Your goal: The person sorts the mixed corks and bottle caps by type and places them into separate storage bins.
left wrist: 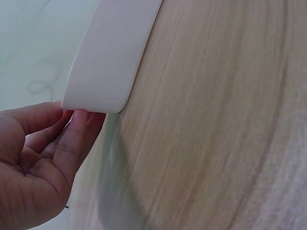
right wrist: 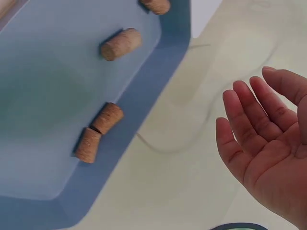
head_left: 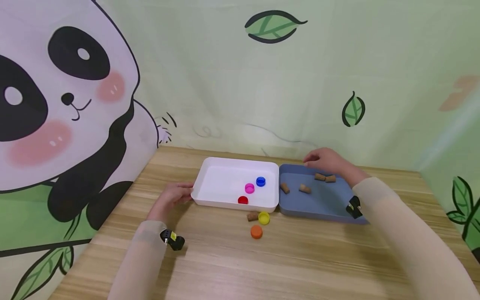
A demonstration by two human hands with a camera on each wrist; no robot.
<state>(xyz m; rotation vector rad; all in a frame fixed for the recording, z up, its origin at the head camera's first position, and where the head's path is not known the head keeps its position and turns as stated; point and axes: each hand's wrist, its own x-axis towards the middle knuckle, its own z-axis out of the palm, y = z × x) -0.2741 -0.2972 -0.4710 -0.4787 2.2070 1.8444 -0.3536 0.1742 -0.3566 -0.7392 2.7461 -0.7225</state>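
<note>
My left hand point(head_left: 171, 199) is at the left end of a white tray point(head_left: 225, 177); in the left wrist view, its fingertips point(left wrist: 79, 116) touch the end wall. Inside that tray lie a blue bottle cap point(head_left: 260, 181), a pink cap point(head_left: 249, 188) and a red cap point(head_left: 243, 200). My right hand point(head_left: 328, 161) hovers by the back rim of a blue-grey tray point(head_left: 322, 202). Its fingers are loosely bent and hold nothing, as the right wrist view shows. Several corks point(head_left: 305, 189) lie in the blue-grey tray, two of them end to end near the back point(right wrist: 108, 118).
In front of the white tray, a loose cork point(head_left: 253, 216) lies beside a yellow cap point(head_left: 264, 218), with an orange cap point(head_left: 256, 232) nearer me. The trays stand side by side on a wooden table point(head_left: 232, 266). A printed cloth point(head_left: 210, 91) hangs behind.
</note>
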